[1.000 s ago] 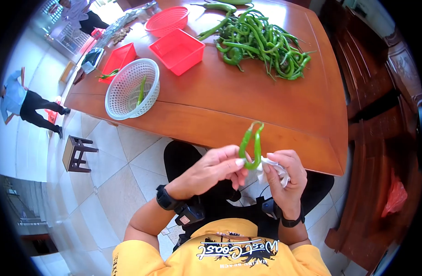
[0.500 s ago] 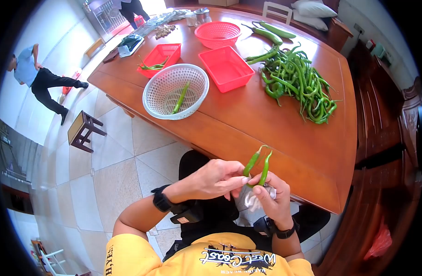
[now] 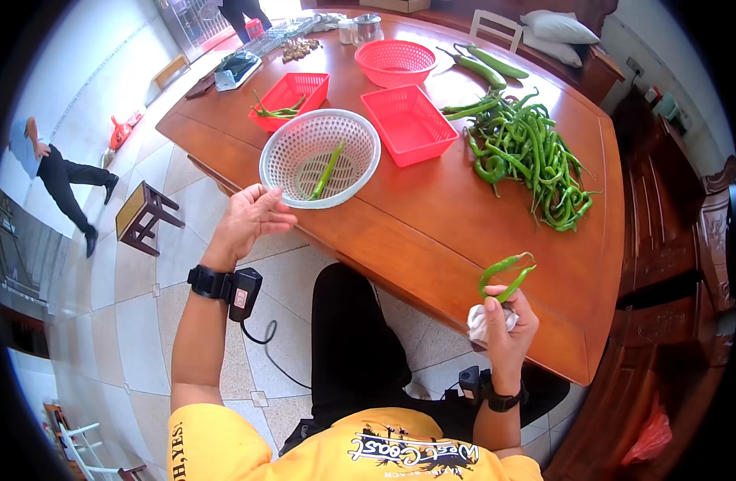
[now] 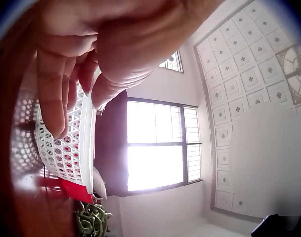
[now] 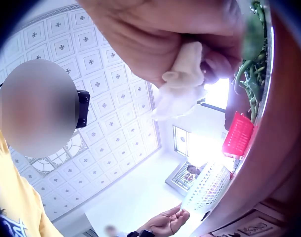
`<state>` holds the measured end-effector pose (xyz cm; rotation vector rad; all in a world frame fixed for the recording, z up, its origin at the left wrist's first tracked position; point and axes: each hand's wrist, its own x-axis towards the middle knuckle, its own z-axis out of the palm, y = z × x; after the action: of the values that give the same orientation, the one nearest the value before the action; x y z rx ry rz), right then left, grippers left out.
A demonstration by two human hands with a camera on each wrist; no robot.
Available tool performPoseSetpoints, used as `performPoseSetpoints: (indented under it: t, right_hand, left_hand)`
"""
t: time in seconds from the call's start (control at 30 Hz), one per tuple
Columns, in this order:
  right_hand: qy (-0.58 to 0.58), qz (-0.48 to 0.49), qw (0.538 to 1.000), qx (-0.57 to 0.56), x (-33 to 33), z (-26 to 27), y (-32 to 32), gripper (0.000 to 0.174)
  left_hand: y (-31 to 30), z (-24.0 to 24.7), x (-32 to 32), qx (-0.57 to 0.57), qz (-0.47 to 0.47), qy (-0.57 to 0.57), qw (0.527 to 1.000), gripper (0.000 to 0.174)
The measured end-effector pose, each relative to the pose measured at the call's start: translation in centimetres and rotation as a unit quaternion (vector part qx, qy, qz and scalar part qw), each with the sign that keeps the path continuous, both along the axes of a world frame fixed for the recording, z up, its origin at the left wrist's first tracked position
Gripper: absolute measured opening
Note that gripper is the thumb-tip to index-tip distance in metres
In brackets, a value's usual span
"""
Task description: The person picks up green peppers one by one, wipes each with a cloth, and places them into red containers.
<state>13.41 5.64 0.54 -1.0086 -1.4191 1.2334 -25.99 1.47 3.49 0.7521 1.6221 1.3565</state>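
Note:
My right hand [image 3: 508, 329] holds a bent green chili pepper [image 3: 500, 269] pinched at its middle, stem and tip both pointing up and away. The same hand grips a crumpled white tissue [image 5: 182, 81] against its palm. My left hand [image 3: 251, 215] reaches out with relaxed fingers and holds nothing. Its fingertips are right at the near rim of a white perforated basket [image 3: 275, 148]; in the left wrist view the fingers [image 4: 51, 106] overlap the basket's wall. One green pepper [image 3: 328, 170] lies inside that basket.
A pile of green peppers [image 3: 532, 156] lies on the wooden table [image 3: 432, 232], with larger long green vegetables [image 3: 492, 64] behind. Red plastic baskets [image 3: 412, 128] stand beside the white one; the left one holds a few peppers. A stool [image 3: 143, 220] and a person [image 3: 59, 172] are at left.
My left hand has let go of the pepper and moved left to the white basket. The right hand has shifted right, keeping the pepper and tissue.

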Motion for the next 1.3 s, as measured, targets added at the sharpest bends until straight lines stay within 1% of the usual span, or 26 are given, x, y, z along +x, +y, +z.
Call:
performPoseSetpoints:
  t: [0.03, 0.07, 0.1, 0.17, 0.2, 0.23, 0.27, 0.33, 0.37, 0.47, 0.5, 0.6, 0.7, 0.8, 0.87, 0.9, 0.93, 1.03, 1.1, 1.17, 1.27, 1.3]
  right_hand:
    - [-0.012, -0.011, 1.0, 0.024, 0.1, -0.1, 0.2, 0.012]
    - [-0.007, -0.014, 1.0, 0.018, 0.2, -0.1, 0.4, 0.012]
    - [-0.001, -0.017, 1.0, 0.012, 0.4, -0.2, 0.5, 0.012]
    - [0.001, -0.021, 1.0, 0.007, 0.8, -0.4, 0.6, 0.011]
    - [-0.001, -0.024, 1.0, 0.007, 0.9, -0.5, 0.6, 0.011]
    - [-0.002, -0.028, 1.0, 0.008, 1.1, -0.7, 0.7, 0.011]
    - [-0.003, -0.031, 0.999, 0.007, 1.1, -0.9, 0.7, 0.011]
    - [-0.005, -0.033, 0.999, 0.008, 1.2, -1.3, 0.8, 0.01]
    - [-0.006, -0.033, 0.999, 0.009, 1.2, -1.4, 0.8, 0.01]
    - [-0.01, -0.032, 0.999, 0.016, 1.5, -1.9, 0.9, 0.01]
    - [-0.006, -0.031, 0.999, 0.012, 1.4, -1.8, 0.8, 0.01]
    - [0.0, -0.03, 1.0, 0.008, 1.4, -1.4, 0.8, 0.011]
    - [-0.004, -0.031, 0.999, 0.011, 1.3, -1.7, 0.8, 0.011]
    - [-0.01, -0.032, 0.999, 0.011, 1.3, -1.5, 0.7, 0.01]
    - [-0.017, -0.034, 0.999, 0.011, 1.3, -1.7, 0.7, 0.01]
    - [-0.026, -0.036, 0.999, 0.023, 1.2, -1.6, 0.7, 0.009]
    - [-0.039, -0.038, 0.998, 0.026, 1.3, -1.7, 0.7, 0.009]
    - [-0.069, -0.043, 0.996, 0.033, 1.3, -1.9, 0.6, 0.009]
    - [-0.071, -0.044, 0.996, 0.025, 1.4, -2.0, 0.6, 0.009]
    - [-0.087, -0.04, 0.995, 0.031, 1.3, -1.8, 0.5, 0.009]
    - [-0.09, -0.048, 0.994, 0.036, 1.1, -1.9, 0.5, 0.009]
    - [-0.088, -0.049, 0.994, 0.028, 0.9, -1.8, 0.5, 0.009]
  left_hand:
    - [0.3, 0.0, -0.3, 0.034, 0.002, -0.018, 0.999, 0.026]
    - [0.6, 0.1, -0.5, 0.068, 0.003, -0.036, 0.997, 0.023]
    - [0.7, 1.5, 0.1, 0.086, 0.015, -0.014, 0.996, 0.017]
    - [1.1, 2.7, 0.2, 0.108, 0.004, 0.12, 0.987, 0.016]
    - [1.3, 3.1, 0.3, 0.118, -0.001, 0.187, 0.975, 0.016]
    - [1.6, 3.4, 1.0, 0.13, 0.009, 0.256, 0.958, 0.017]
    - [1.9, 3.3, 1.1, 0.13, -0.003, 0.352, 0.927, 0.017]
    - [2.6, 3.1, 1.4, 0.124, -0.027, 0.533, 0.836, 0.018]
    - [2.9, 3.2, 2.1, 0.157, -0.026, 0.554, 0.818, 0.019]
    - [3.7, 3.1, 2.5, 0.164, -0.047, 0.587, 0.791, 0.018]
    - [4.1, 2.9, 2.4, 0.193, -0.038, 0.586, 0.786, 0.024]
    - [4.5, 2.5, 1.9, 0.201, -0.024, 0.58, 0.789, 0.025]
    - [4.3, 2.0, 0.0, 0.192, 0.025, 0.584, 0.788, 0.024]
    - [3.3, 2.7, -2.0, 0.212, 0.095, 0.413, 0.881, 0.021]
    - [2.4, 3.3, -4.3, 0.236, 0.144, 0.329, 0.903, 0.019]
    - [1.7, 4.4, -5.1, 0.197, 0.191, 0.27, 0.923, 0.016]
    - [1.6, 4.0, -7.2, 0.248, 0.212, 0.211, 0.921, 0.016]
    - [1.3, 3.2, -13.9, 0.282, 0.28, 0.035, 0.917, 0.014]
    - [1.8, 1.2, -19.6, 0.274, 0.315, -0.081, 0.905, 0.012]
    - [2.8, -1.1, -24.4, 0.28, 0.343, -0.182, 0.878, 0.012]
    - [4.1, -3.5, -27.2, 0.235, 0.325, -0.218, 0.89, 0.012]
    - [4.1, -3.7, -27.4, 0.193, 0.28, -0.207, 0.917, 0.016]
